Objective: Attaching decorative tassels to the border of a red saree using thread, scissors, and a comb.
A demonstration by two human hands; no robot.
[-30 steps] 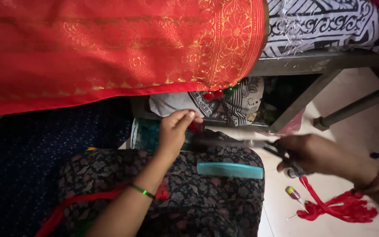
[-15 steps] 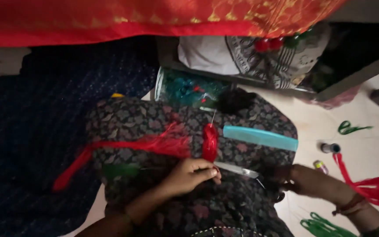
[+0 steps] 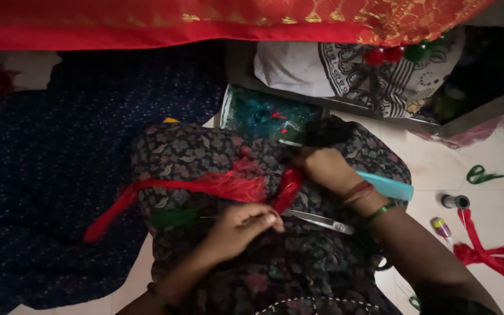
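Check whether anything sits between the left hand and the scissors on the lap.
Nothing visible does. The left hand rests right beside the scissors, whose blades point toward its fingertips over bare patterned cloth. The red tassel lies just above that gap, not in it.

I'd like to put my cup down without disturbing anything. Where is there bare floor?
Bare tile lies between the teal comb and the green thread loop. The lap is crowded: left hand, right hand, scissors, red threads.
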